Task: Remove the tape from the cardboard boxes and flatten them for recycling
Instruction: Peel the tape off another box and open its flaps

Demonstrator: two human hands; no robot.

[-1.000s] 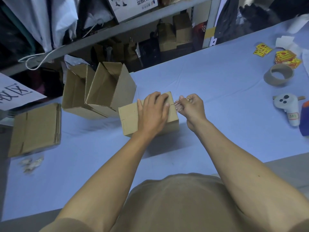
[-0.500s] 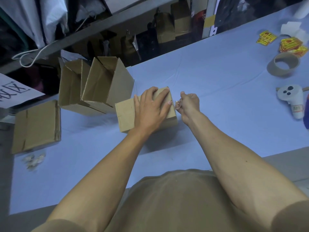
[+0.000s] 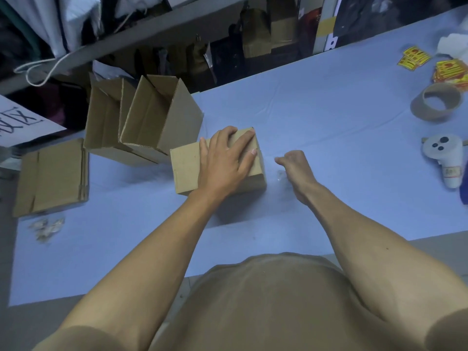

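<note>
Head camera: my left hand (image 3: 225, 158) is pressing flat on the small corrugated cardboard box (image 3: 187, 171) mid-worktop; my right hand (image 3: 293, 165) is pinching crinkled clear tape (image 3: 279, 173) beside it.

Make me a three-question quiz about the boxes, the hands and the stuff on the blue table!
1. Where is the left hand?
A. on top of the small closed box
B. inside an open box
C. on the tape ring

2. How many open boxes stand behind the small one?
A. none
B. two
C. five

3. What is the right hand's grip doing?
A. lying flat on the box
B. curled, off to the right of the box
C. holding the white controller

Answers: 1 A, the fingers are spread flat on the box lid. 2 B, two open cartons lean side by side. 3 B, the fist sits apart from the box above the blue cloth; whether it pinches clear tape is hard to see.
</note>
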